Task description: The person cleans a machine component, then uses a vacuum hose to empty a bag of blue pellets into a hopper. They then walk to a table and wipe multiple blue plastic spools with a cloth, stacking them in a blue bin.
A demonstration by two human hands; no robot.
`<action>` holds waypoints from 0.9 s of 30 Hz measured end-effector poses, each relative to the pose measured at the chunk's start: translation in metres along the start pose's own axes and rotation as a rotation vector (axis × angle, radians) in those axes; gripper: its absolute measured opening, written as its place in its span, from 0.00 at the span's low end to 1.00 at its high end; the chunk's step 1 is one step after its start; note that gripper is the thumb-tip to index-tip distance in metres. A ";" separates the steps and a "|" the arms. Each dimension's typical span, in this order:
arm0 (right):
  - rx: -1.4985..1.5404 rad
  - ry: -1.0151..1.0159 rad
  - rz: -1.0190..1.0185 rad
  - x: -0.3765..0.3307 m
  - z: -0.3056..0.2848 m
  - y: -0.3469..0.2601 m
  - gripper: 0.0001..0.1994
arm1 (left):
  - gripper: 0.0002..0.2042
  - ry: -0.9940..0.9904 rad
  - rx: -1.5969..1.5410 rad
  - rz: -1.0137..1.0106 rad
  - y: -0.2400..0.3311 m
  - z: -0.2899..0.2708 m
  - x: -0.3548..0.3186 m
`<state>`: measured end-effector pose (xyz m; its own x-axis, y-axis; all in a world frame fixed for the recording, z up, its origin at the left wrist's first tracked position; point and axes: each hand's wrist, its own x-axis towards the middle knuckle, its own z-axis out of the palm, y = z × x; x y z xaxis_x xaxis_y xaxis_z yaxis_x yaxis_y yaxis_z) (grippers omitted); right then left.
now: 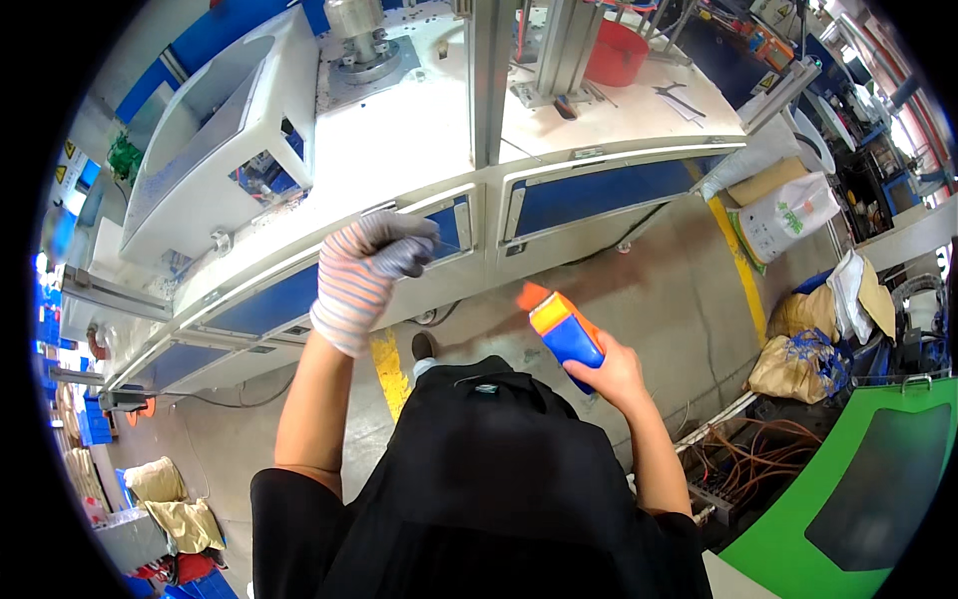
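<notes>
My left hand wears a striped knit glove with grey fingers and is raised before the front edge of the white workbench. Its fingers are curled together; whether anything small is pinched in them is hidden. My bare right hand is closed around a blue and orange block-shaped object, held over the floor in front of my body. A blurred red-orange part sticks out from its far end. I cannot make out what kind of object it is. The two hands are apart.
A metal post rises from the bench, with a white machine housing on the left and a red tub at the back. Right of me lie a white sack, brown bags and a green machine cover.
</notes>
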<state>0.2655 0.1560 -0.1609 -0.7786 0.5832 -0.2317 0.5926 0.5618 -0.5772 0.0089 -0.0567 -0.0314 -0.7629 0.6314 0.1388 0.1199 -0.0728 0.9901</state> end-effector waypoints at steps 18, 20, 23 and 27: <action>-0.397 0.692 -0.465 0.166 -0.061 -0.074 0.26 | 0.11 0.027 0.844 0.601 0.074 0.001 -0.035; -0.455 0.626 -0.462 0.213 -0.072 -0.099 0.24 | 0.11 0.029 0.899 0.578 0.073 -0.009 -0.036; -0.514 0.585 -0.487 0.278 -0.070 -0.105 0.25 | 0.11 0.085 1.009 0.611 0.070 -0.030 -0.035; -0.448 0.928 -0.580 0.285 -0.044 -0.128 0.33 | 0.11 0.259 1.057 0.534 0.056 -0.069 -0.049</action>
<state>-0.0238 0.2760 -0.1190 -0.6171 0.2720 0.7384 0.3631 0.9309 -0.0395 0.0095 -0.1450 0.0185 -0.5490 0.5321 0.6446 0.8255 0.4660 0.3184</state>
